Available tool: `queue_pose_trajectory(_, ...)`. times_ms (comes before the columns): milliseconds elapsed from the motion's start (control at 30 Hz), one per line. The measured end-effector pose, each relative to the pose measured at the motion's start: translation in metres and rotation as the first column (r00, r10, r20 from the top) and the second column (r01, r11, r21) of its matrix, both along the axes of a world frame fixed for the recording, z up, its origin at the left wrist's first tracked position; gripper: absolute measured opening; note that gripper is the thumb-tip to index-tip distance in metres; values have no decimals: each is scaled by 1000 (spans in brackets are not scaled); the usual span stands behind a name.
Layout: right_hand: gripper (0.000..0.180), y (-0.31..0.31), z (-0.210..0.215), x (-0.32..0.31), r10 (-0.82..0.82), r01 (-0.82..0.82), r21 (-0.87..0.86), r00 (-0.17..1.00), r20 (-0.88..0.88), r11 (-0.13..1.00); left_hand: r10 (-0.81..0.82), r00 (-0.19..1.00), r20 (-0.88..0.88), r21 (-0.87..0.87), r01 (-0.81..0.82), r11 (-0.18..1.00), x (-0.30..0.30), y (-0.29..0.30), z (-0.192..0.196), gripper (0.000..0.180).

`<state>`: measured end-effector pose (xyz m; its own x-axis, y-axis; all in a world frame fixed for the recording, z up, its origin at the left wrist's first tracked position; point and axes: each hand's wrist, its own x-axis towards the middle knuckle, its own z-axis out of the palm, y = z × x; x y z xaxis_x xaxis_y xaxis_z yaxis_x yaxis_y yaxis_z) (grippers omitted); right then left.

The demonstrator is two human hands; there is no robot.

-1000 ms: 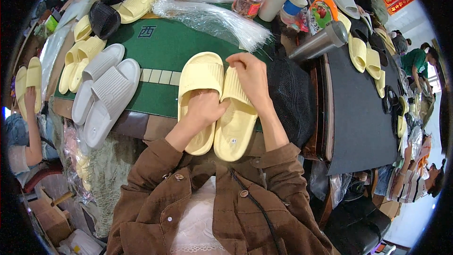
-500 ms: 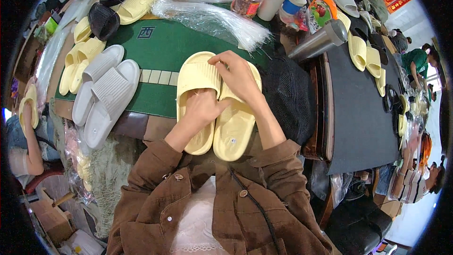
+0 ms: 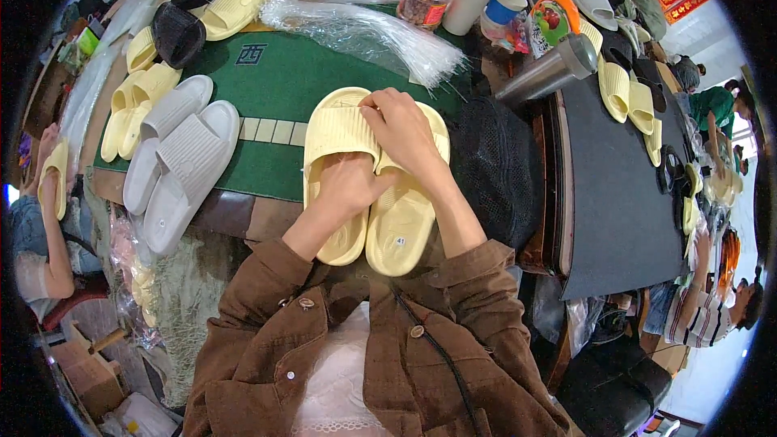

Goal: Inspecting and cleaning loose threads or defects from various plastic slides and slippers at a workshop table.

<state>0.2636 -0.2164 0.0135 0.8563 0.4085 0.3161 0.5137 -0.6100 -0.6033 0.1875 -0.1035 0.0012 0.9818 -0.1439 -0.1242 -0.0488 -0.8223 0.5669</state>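
Observation:
A pair of pale yellow slide slippers lies side by side in front of me, toes pointing away. My left hand [image 3: 346, 184] reaches inside the left slipper [image 3: 340, 131], its fingertips hidden beneath the ribbed strap. Over the inner edge of that same strap bends my right hand [image 3: 402, 128], fingers curled against it, with the wrist crossing the right slipper [image 3: 396, 235]. Most of the right slipper's strap is covered by this hand. Whether a thin tie runs between the fingers cannot be made out.
Grey slippers [image 3: 190, 166] and more yellow ones [image 3: 137, 105] lie left on the green mat [image 3: 275, 73]. Clear plastic ties [image 3: 372, 32] spread behind. A red-lidded jar [image 3: 425, 0], a steel flask [image 3: 550, 69] and a black mesh bag [image 3: 495, 170] stand rightward. Other people work at both sides.
My right hand has shifted slightly, its fingers curling a little more over the strap. The left hand and slippers have barely moved. At far left, another person's hands have moved with a yellow slipper.

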Motion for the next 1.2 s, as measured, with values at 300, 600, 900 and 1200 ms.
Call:
queue_pose_trajectory(300, 21, 1, 4, -3, -20, 19, -25, 999, -33, 1000, -12, 999, 51, -36, 14, 999, 1, 3, -11, 60)
queue_pose_trajectory(600, 24, 3, 4, -1, -14, 12, -51, 999, -46, 999, -20, 993, 120, -60, 28, 998, 1, 3, -17, 59)
queue_pose_trajectory(900, 25, -5, 2, 5, 78, -36, 193, 974, -212, 980, -4, 990, 138, -54, 11, 998, -2, 0, -12, 53)
queue_pose_trajectory(1200, 24, -4, 2, 6, 91, -25, 242, 960, -265, 970, -5, 991, 135, -35, 10, 999, -2, 1, -11, 49)
